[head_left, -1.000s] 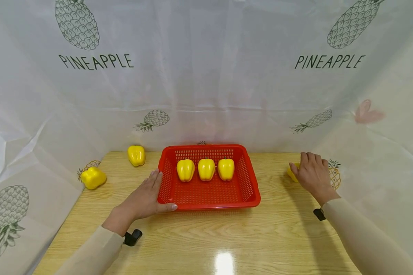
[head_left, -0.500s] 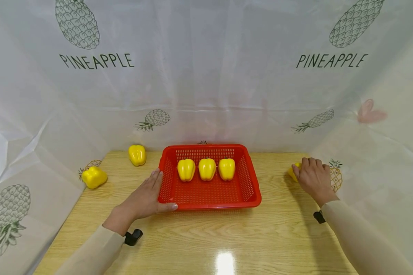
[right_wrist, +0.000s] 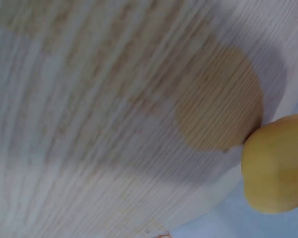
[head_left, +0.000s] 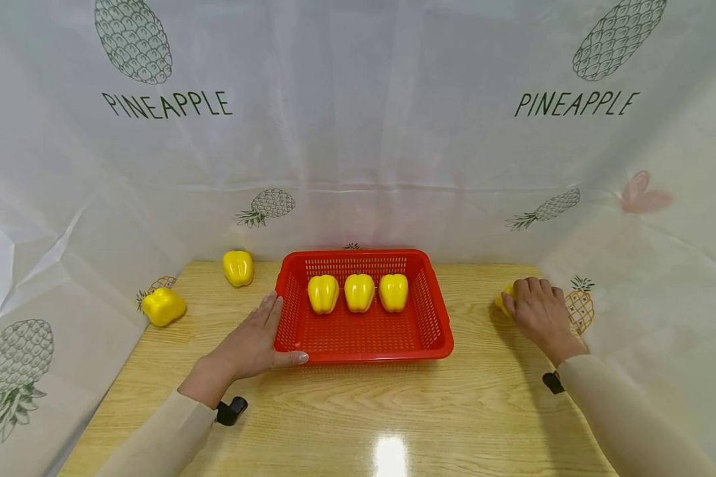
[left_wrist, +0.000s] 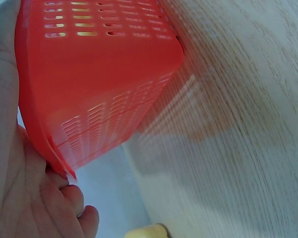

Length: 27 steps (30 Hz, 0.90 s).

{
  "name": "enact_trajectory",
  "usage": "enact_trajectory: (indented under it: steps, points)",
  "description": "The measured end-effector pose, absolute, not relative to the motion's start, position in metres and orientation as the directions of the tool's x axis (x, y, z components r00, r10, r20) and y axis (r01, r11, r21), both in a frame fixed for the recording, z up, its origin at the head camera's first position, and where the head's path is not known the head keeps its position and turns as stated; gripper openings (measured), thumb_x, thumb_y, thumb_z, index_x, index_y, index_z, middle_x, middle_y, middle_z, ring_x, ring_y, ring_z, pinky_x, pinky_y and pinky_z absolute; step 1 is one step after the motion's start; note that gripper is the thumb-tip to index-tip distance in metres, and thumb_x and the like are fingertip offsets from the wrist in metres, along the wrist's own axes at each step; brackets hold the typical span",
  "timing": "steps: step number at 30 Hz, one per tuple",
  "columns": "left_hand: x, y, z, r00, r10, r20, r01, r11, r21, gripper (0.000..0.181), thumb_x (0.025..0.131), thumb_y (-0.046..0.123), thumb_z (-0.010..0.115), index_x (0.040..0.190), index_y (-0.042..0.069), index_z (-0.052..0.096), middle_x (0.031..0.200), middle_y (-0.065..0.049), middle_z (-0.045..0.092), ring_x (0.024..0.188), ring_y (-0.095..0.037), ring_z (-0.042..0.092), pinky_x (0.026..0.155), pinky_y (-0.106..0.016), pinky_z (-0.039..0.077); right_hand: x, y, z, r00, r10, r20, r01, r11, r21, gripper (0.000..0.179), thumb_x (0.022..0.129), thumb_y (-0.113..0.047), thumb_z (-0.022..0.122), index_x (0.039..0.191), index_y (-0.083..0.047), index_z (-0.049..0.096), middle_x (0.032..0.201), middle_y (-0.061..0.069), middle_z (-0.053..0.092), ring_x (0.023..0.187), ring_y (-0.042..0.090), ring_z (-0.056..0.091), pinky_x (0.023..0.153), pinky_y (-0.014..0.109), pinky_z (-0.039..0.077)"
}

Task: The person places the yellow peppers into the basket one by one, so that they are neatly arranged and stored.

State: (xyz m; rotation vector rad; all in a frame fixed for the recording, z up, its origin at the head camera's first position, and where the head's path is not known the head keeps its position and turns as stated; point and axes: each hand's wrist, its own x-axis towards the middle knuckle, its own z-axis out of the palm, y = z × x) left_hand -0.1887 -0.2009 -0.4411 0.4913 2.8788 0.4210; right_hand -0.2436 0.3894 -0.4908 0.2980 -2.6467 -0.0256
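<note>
Grips the yellow pepper (right_wrist: 275,166) at the right of the table (head_left: 334,411), with curled fingers and thumb of the right hand (head_left: 539,313). Looks light, firm, slick; best taken round its middle. Rests nearly straight fingers of the left hand (head_left: 253,341) against the red basket (head_left: 382,360) around 3 peppers (head_left: 358,293).

Yellow on the peppers (head_left: 358,293), red on the basket (head_left: 364,358), wood-grained light brown on the bench (head_left: 310,417); whitish on the sheet (head_left: 358,139), with mostly dark green pineapple drawings (head_left: 134,43).
</note>
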Motion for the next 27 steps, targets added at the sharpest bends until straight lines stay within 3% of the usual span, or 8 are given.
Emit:
enact_trajectory:
  steps: [7, 13, 27]
  points:
    - [-0.189, -0.201, -0.440, -0.927, 0.343, -0.148, 0.287, 0.907, 0.308, 0.139, 0.079, 0.089, 0.063, 0.166, -0.006, 0.011, 0.175, -0.027, 0.007, 0.161, -0.047, 0.015, 0.129, -0.062, 0.024, -0.237, 0.392, -0.495, -0.892, -0.174, 0.418, -0.181, 0.983, 0.024, 0.052, 0.098, -0.031, 0.072, 0.118, 0.012, 0.052, 0.115, 0.035, 0.058, 0.096, 0.053, 0.055, 0.074, 0.064, 0.048]
    - [-0.188, -0.201, -0.440, -0.927, 0.342, -0.153, 0.284, 0.908, 0.308, 0.139, 0.079, 0.089, 0.062, 0.166, -0.006, 0.010, 0.175, -0.026, 0.006, 0.161, -0.047, 0.015, 0.129, -0.061, 0.024, -0.236, 0.396, -0.494, -0.939, -0.158, 0.306, -0.161, 0.987, 0.017, 0.081, 0.098, -0.046, 0.070, 0.144, 0.015, 0.042, 0.134, 0.040, 0.052, 0.117, 0.059, 0.051, 0.089, 0.073, 0.047]
    - [-0.188, -0.200, -0.439, -0.926, 0.343, -0.155, 0.282, 0.905, 0.317, 0.138, 0.081, 0.087, 0.064, 0.166, -0.007, 0.011, 0.175, -0.027, 0.005, 0.161, -0.048, 0.015, 0.128, -0.062, 0.024, -0.242, 0.393, -0.476, -0.974, -0.190, 0.122, -0.172, 0.975, 0.142, 0.104, 0.092, -0.066, 0.069, 0.156, 0.009, 0.034, 0.138, 0.039, 0.050, 0.123, 0.059, 0.048, 0.091, 0.074, 0.045]
